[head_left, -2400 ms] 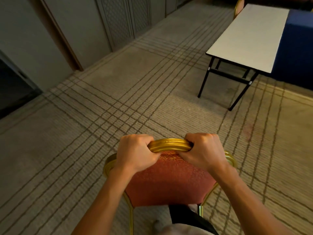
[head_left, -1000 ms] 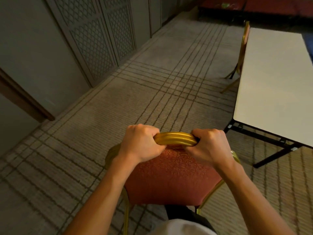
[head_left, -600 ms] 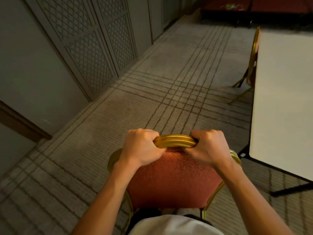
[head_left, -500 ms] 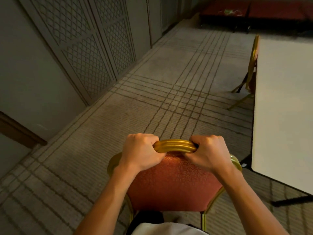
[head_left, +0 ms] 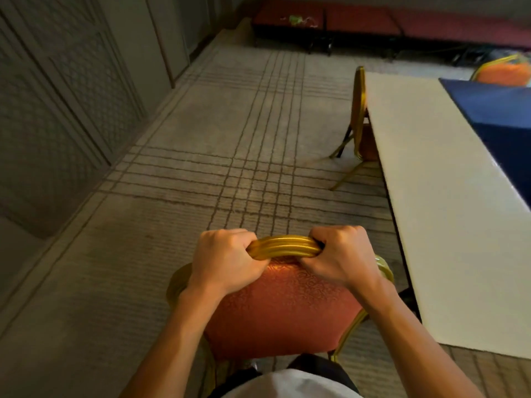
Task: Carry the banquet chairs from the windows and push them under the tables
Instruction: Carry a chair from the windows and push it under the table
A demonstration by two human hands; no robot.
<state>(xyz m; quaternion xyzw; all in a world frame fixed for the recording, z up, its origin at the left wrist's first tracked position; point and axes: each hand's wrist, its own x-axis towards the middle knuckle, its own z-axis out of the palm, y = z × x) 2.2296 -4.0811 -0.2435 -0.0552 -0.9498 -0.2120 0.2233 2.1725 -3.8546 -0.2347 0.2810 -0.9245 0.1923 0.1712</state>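
Note:
A banquet chair point(head_left: 283, 308) with a gold frame and red patterned padding is right in front of me, its back facing me. My left hand point(head_left: 225, 261) and my right hand point(head_left: 343, 259) both grip the gold top rail of its back. The chair's seat and legs are mostly hidden beneath the back. A long white table point(head_left: 448, 214) runs along the right, its near left edge close beside the chair. A second gold chair point(head_left: 359, 122) stands pushed in at the table's far left side.
A panelled wall point(head_left: 66, 110) runs along the left. Striped carpet point(head_left: 235, 145) stretches ahead between wall and table. A blue cloth point(head_left: 500, 116) covers the neighbouring table at right, with another red chair point(head_left: 502, 71) behind it. Low red platforms point(head_left: 359, 21) line the far end.
I have walked forward with the chair held in both hands. The white table has come closer along my right, and the blue cloth and far chair have come into view.

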